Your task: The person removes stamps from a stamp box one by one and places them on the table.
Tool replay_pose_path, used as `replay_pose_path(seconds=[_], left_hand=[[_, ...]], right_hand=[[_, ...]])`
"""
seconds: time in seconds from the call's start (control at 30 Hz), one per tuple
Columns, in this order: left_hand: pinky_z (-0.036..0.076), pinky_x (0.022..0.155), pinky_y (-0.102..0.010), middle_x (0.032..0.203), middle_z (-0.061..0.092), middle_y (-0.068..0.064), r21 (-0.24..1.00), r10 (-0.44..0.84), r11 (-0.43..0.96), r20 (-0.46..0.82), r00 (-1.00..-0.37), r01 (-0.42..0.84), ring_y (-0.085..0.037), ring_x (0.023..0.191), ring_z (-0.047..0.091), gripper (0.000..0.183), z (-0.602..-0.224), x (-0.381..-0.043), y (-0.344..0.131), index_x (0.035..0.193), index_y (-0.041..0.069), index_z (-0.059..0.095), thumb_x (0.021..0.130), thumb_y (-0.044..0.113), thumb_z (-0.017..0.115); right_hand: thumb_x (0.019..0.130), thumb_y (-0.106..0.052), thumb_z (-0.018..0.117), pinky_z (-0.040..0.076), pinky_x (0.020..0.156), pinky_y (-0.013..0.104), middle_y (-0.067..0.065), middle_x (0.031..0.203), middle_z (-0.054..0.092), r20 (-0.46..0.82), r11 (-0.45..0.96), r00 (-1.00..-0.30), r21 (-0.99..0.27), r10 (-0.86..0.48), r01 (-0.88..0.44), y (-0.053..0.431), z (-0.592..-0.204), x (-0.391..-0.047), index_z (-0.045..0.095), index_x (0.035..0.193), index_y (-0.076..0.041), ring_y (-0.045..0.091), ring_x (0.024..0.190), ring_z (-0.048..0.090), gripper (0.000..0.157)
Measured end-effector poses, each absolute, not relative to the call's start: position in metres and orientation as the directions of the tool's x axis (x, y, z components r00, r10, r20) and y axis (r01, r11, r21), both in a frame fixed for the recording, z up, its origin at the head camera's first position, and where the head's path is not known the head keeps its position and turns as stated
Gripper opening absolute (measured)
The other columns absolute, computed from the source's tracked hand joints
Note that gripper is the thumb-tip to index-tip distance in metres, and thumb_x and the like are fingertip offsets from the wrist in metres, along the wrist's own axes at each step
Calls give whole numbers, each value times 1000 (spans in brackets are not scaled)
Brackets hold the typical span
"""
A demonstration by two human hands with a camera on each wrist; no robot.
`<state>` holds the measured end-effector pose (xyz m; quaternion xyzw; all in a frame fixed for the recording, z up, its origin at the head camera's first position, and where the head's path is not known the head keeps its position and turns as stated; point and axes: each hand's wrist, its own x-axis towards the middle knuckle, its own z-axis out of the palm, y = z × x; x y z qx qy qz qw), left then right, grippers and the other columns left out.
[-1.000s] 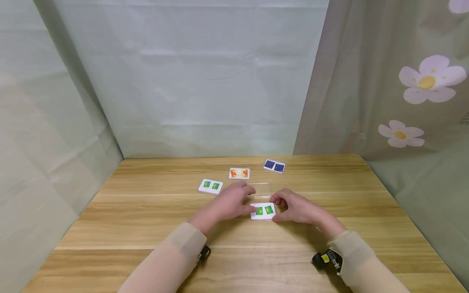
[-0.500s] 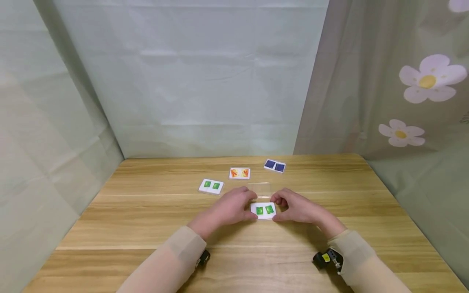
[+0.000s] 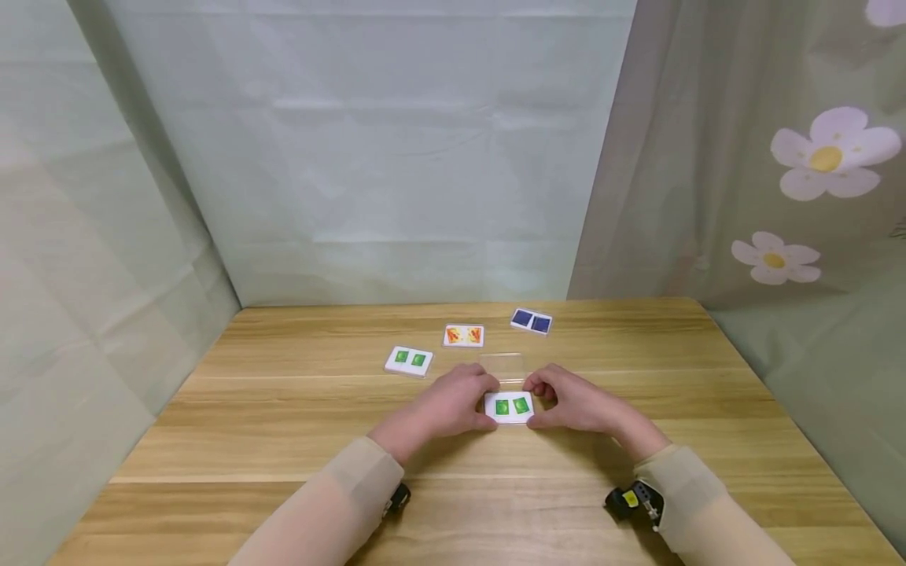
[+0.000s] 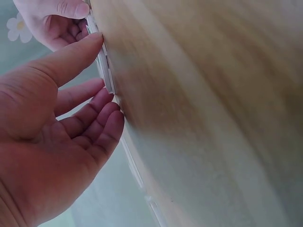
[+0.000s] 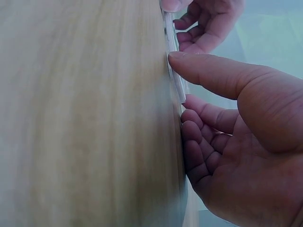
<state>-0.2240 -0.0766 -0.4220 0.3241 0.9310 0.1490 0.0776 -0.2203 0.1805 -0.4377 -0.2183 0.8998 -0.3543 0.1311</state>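
Note:
A flat clear-edged card case [image 3: 509,409] lies on the table with a white insert bearing two green square pictures. My left hand [image 3: 456,401] holds its left end, thumb at the near corner and index finger at the far corner. At the right end, my right hand [image 3: 575,401] grips the case the same way, its other fingers curled under. Both wrist views show the case edge-on, low against the wood, between thumb and index finger of the left hand [image 4: 61,109] and of the right hand [image 5: 241,113]. Just behind it lies a transparent plastic piece [image 3: 502,366], partly hidden by my fingers.
Behind my left hand is another green-pictured card [image 3: 409,361]. Farther back lie an orange-pictured card [image 3: 464,336] and a dark blue one [image 3: 532,321]. The wooden table [image 3: 283,440] meets hanging cloth [image 3: 396,196] at the back and sides.
My left thumb has slid off the green picture to the near left corner of the case, and the left fingers have come in to its far edge. The right hand stays put.

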Motion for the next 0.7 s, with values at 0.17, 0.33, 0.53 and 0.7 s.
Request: replay_pose_path(seconds=[0.17,0.33,0.53,0.7], left_hand=[[52,107,-38,133,68,-8,342,631,741,-59,-774,578,-23,119,59,55,-423,-225,-73,139,7,74,93,31,93],[52,105,-38,131,67,-9,349,641,730,-53,-766,588,-23,117,59,54,-423,-226,-71,137,6,74,93,30,93],[53,103,-40,127,68,-10,357,654,714,-32,-756,602,-25,114,61,52,-424,-225,-67,133,3,75,91,27,95],[53,104,-40,127,68,-10,367,646,718,-34,-763,592,-24,114,60,51,-424,-224,-66,132,3,75,91,26,95]], right_hand=[[89,-19,94,46,91,40,5,110,58,-83,651,-872,-699,-483,-295,185,-439,-219,68,122,-9,23,103,52,43],[92,-17,92,48,91,40,4,109,62,-90,637,-878,-723,-470,-267,187,-438,-222,71,121,-6,23,101,55,37],[96,-12,87,51,85,35,2,101,68,-88,620,-896,-751,-435,-227,185,-435,-222,75,114,-6,20,94,60,23],[95,-9,88,52,85,36,1,99,69,-81,625,-904,-749,-419,-222,183,-435,-221,76,111,-5,18,92,61,21]])
